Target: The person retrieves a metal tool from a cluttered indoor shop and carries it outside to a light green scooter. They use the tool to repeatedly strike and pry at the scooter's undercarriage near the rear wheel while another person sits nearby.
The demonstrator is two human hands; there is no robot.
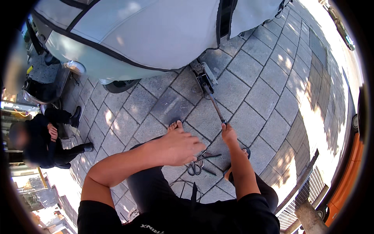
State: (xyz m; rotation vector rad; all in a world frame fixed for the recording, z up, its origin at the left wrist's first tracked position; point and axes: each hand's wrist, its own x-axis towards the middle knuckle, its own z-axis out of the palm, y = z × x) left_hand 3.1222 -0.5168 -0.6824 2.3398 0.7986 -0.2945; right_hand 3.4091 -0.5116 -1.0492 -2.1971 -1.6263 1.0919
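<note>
My right hand (229, 133) is wrapped round the end of the long metal handle (216, 106) of a floor jack. The jack (203, 77) stands on the paving, its far end under the edge of a pale vehicle (156, 35). My left hand (182, 146) hangs above the ground in front of me, fingers loosely bent and apart, with nothing visible in it. Beneath and beside it lie scissors (194, 168), a plier-like tool (212, 156) and a dark slim tool (209, 171). My left foot (175, 125) shows just beyond that hand.
A seated person (43, 140) in dark clothes is at the left, legs stretched toward me. Behind them stands a scooter-like vehicle (43, 82). A thin wire loop (183, 188) lies near my knees. At lower right are a metal grating (307, 195), a tree trunk (309, 218) and an orange vehicle (346, 183).
</note>
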